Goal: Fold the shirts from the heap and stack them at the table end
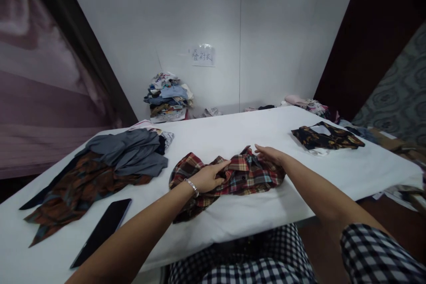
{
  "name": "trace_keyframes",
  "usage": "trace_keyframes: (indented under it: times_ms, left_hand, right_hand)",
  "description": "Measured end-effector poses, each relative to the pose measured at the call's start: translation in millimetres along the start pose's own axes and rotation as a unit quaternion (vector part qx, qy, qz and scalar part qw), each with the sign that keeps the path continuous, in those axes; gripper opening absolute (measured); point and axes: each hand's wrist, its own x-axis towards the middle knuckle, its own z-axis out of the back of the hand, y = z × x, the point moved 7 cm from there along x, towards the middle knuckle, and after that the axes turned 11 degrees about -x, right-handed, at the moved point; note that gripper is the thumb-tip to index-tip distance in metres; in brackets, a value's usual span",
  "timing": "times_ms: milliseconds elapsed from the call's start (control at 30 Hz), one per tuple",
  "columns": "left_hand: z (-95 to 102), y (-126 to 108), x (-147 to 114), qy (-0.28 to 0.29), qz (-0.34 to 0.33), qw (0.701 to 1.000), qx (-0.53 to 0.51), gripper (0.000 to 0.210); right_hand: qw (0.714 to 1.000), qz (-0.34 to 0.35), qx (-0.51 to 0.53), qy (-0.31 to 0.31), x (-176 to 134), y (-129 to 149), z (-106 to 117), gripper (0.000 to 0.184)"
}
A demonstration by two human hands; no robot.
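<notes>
A red, black and cream plaid shirt [253, 176] lies bunched in front of me, its collar and a dark button facing up. My left hand [210, 178], with a bracelet at the wrist, rests on the shirt's left-centre part, index finger stretched out and apart from the fingers below it. At the right end, by the collar, my right hand [271, 155] touches the cloth with its fingers extended. Part of the shirt is hidden beneath both hands.
Loose grey and rust-brown clothes [129, 151] lie at left, near a dark phone or tablet [103, 228]. A folded dark floral shirt [333, 137] is at right on the white table [259, 213]. Stacked clothes [169, 97] stand behind the table, below a paper sign [203, 56].
</notes>
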Motion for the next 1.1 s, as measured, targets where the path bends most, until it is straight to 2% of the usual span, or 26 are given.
trace_keyframes:
  times_ms: [67, 133, 167, 267, 300, 367, 467, 567, 633, 733, 800, 867, 933, 1000, 1100]
  left_hand:
    - [1.1, 4.4, -5.8, -0.023, 0.019, 0.999, -0.015, 0.074]
    - [4.1, 10.8, -7.5, -0.057, 0.048, 0.997, -0.023, 0.072]
    - [5.1, 13.8, -7.2, -0.069, 0.064, 0.995, -0.03, 0.067]
    - [3.9, 21.7, -4.1, -0.069, 0.118, 0.989, -0.052, 0.032]
    - [2.8, 23.9, -3.1, -0.065, 0.134, 0.987, -0.064, 0.03]
    - [-0.3, 26.7, -1.1, -0.061, 0.151, 0.981, -0.104, 0.039]
    - [-5.4, 24.5, 4.0, -0.076, 0.118, 0.974, -0.178, 0.041]
    - [-4.8, 15.3, 7.7, -0.125, 0.049, 0.972, -0.192, 0.034]
    - [1.4, 5.3, 5.5, -0.171, 0.004, 0.972, -0.162, 0.034]
    - [22.4, -16.1, -7.8, -0.266, -0.085, 0.956, -0.09, 0.037]
    - [35.9, -29.9, -19.8, -0.314, -0.149, 0.937, -0.032, 0.041]
    - [42.9, -36.4, -28.0, -0.329, -0.186, 0.926, 0.017, 0.044]
    - [44.8, -34.2, -31.8, -0.325, -0.19, 0.926, 0.03, 0.048]
    - [44.9, -26.7, -34.0, -0.32, -0.165, 0.933, 0.005, 0.051]
    - [47.1, -11.5, -37.4, -0.315, -0.085, 0.94, -0.098, 0.053]
  right_hand:
    - [0.996, 0.031, 0.017, 0.082, -5.2, 1.9, -13.2, 0.037]
    - [0.992, 0.069, 0.007, 0.108, -12.1, 5.7, -17.1, 0.027]
    - [0.992, 0.085, -0.003, 0.093, -15.2, 7.7, -14.3, 0.023]
    - [0.99, 0.139, 0.011, 0.024, -27.3, 16.4, 1.1, 0.017]
    - [0.986, 0.158, 0.04, 0.015, -32.6, 19.3, 5.4, 0.017]
    - [0.976, 0.19, 0.104, 0.02, -43.8, 23.2, 10.5, 0.018]
    - [0.965, 0.211, 0.15, 0.041, -58.2, 24.8, 10.8, 0.019]
    - [0.963, 0.219, 0.154, 0.024, -66.5, 25.7, 10.8, 0.019]
    - [0.967, 0.19, 0.168, 0.0, -67.8, 23.4, 10.9, 0.023]
    - [0.966, 0.132, 0.222, -0.023, -69.5, 18.9, 8.1, 0.032]
    - [0.961, 0.116, 0.25, 0.001, -72.0, 18.9, 0.2, 0.037]
    - [0.962, 0.095, 0.247, 0.061, -74.8, 18.0, -14.3, 0.042]
    - [0.964, 0.078, 0.221, 0.125, -78.4, 15.9, -29.4, 0.044]
    - [0.965, 0.093, 0.191, 0.153, -82.3, 16.7, -38.3, 0.039]
    - [0.97, 0.141, 0.166, 0.111, -86.9, 22.7, -37.7, 0.031]
